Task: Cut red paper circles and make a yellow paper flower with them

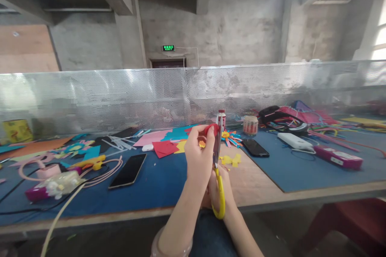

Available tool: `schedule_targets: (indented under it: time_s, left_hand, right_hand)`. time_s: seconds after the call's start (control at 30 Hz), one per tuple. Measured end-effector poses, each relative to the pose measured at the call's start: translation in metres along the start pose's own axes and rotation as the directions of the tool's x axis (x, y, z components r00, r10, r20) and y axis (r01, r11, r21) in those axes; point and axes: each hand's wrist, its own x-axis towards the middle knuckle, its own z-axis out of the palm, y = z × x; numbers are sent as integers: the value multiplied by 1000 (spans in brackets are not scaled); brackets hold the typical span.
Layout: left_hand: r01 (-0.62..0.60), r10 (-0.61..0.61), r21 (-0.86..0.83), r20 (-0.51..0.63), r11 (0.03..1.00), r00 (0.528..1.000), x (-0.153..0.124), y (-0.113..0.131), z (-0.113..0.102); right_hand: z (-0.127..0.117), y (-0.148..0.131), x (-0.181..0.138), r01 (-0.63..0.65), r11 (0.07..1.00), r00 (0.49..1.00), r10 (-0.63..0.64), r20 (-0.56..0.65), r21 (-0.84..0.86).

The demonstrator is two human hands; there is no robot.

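My left hand (199,156) is raised above the table's front edge and pinches a small red paper piece (210,129) between thumb and fingers. My right hand (221,190) sits just below and behind it, gripping yellow-handled scissors (219,184) whose blades point up to the red piece. Small yellow paper scraps (230,160) lie on the bare wood just beyond my hands.
Blue mats (301,168) cover the wooden table (256,184). A black phone (128,170) lies at left, another phone (255,147) at right. Coloured paper (164,146), a glue bottle (221,119), a tape roll (250,125), a white power bank (294,141) and a magenta box (337,157) lie about. A perforated metal screen (120,96) closes the far edge.
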Motion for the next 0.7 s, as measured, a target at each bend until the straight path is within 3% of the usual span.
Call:
schedule_targets:
  time_s: [0.27, 0.7]
  left_hand:
    - [24, -24, -22, -2, 999, 1000, 2, 2, 1]
    - [28, -30, -73, -37, 997, 999, 6, 6, 2]
  right_hand:
    - [-4, 1, 0, 25, 998, 999, -23, 41, -52]
    - [1, 13, 1, -16, 999, 1000, 16, 3, -46]
